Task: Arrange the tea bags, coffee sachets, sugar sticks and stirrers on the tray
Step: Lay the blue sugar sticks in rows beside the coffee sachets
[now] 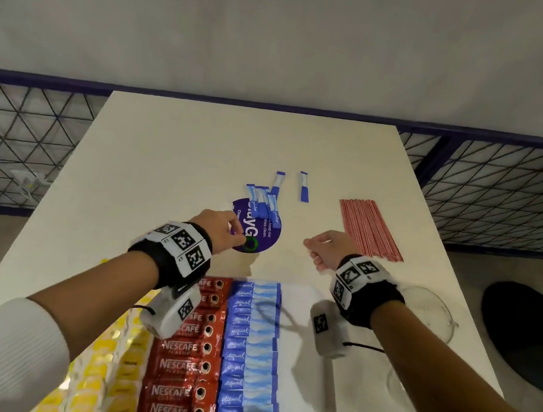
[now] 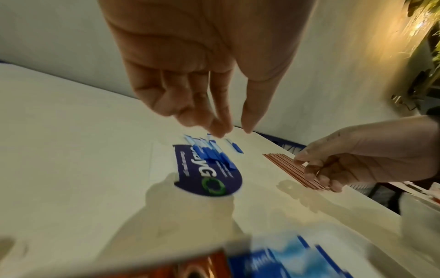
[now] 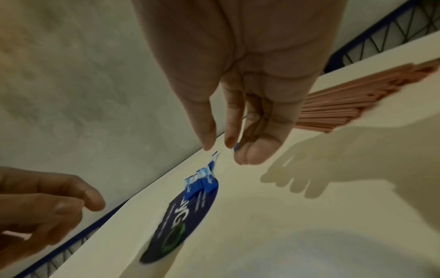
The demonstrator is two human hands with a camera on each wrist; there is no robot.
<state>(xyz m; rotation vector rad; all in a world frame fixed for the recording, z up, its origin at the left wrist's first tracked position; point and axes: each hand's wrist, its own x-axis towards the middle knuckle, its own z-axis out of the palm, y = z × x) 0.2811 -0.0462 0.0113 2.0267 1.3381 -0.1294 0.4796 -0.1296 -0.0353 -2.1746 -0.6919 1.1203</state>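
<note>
The cream table [image 1: 172, 165] fills the middle of the head view, its far edge against a blue mesh railing [image 1: 19, 145]; bare tabletop lies open in the upper half. Along the bottom edge run rows of yellow tea bags [image 1: 104, 367], red coffee sachets [image 1: 183, 367] and blue sugar sticks [image 1: 252, 341], with white tray [image 1: 297, 365] surface showing bare to their right. The pink stirrers [image 1: 369, 227] lie in a flat bundle at right centre. A round purple sticker [image 1: 259, 235] sits mid-table, a few loose blue sticks [image 1: 263, 201] on its far edge and one more [image 1: 304, 186] apart to the right. The left hand [image 1: 225, 232] hovers over the sticker, fingers loosely bent, fingertips [image 2: 221, 129] close together, holding nothing. The right hand [image 1: 326, 249], just left of the stirrers, hangs loosely curled and empty.
</note>
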